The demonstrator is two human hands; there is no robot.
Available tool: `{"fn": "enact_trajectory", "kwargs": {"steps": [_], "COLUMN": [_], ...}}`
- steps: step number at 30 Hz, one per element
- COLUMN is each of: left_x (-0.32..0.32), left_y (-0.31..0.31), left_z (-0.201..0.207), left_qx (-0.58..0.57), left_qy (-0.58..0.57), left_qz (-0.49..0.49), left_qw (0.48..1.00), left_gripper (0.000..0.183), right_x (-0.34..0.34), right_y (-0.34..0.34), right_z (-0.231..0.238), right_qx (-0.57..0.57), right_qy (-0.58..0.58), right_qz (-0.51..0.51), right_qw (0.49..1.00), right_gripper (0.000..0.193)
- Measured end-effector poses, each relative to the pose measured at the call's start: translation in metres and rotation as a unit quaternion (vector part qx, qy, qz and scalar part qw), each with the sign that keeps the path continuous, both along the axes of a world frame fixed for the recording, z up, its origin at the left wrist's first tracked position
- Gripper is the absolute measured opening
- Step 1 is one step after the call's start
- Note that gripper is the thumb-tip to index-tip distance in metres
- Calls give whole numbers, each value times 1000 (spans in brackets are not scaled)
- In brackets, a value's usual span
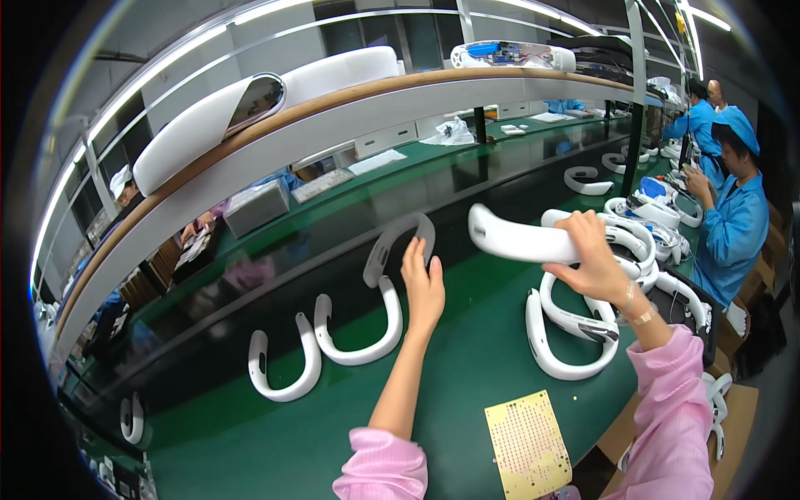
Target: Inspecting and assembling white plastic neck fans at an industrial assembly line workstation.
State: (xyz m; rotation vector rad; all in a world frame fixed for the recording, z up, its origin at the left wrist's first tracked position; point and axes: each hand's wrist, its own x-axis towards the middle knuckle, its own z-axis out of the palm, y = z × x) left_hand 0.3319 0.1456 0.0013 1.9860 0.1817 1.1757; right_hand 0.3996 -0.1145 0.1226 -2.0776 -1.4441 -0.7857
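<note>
My right hand (pixel 590 260) grips a white U-shaped neck fan (pixel 518 237), raised above the bench with one arm pointing left. With fingers stretched out, my left hand (pixel 423 287) is open beside another neck fan (pixel 385 250) on the dark belt. Its fingertips overlap that fan's right arm; whether they touch it I cannot tell. Nearer on the left, two more white neck fans (pixel 360 357) (pixel 286 392) lie side by side across the belt's edge. Under my right hand, several neck fans (pixel 560 364) lie piled on the green bench.
A yellow perforated card (pixel 528 442) lies near the front edge. A dark conveyor belt (pixel 475 200) runs behind the green bench (pixel 333 450). Overhead, a shelf (pixel 350 104) holds large white housings. Co-workers in blue (pixel 733 225) are at the right. One neck fan (pixel 132 419) lies far left.
</note>
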Motion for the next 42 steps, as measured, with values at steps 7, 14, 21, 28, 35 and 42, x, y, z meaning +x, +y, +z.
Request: {"fn": "enact_trajectory", "kwargs": {"steps": [7,14,21,28,35,42], "left_x": [-197,-286,-212,-131,-213,-310], "left_y": [-66,-47,37,76,-24,-94], "left_z": [78,18,-52,-64,103,131], "left_qx": [101,2,210,293,245,-44], "left_qy": [137,170,242,374,195,127], "left_qz": [-450,-95,115,101,-163,-281], "left_qw": [876,981,940,874,936,950], "left_gripper": [56,28,46,29,33,54], "right_x": [-107,-142,-162,-173,-157,-180], "right_y": [-25,-11,-48,-75,-40,-12], "right_z": [26,-46,-124,-126,-72,-72], "right_qx": [-40,-52,-172,-186,59,153], "right_qy": [-2,-102,-2,140,44,360], "right_qz": [249,212,136,142,63,316], "right_qw": [968,970,976,962,995,864], "right_gripper": [24,35,52,38,87,49]}}
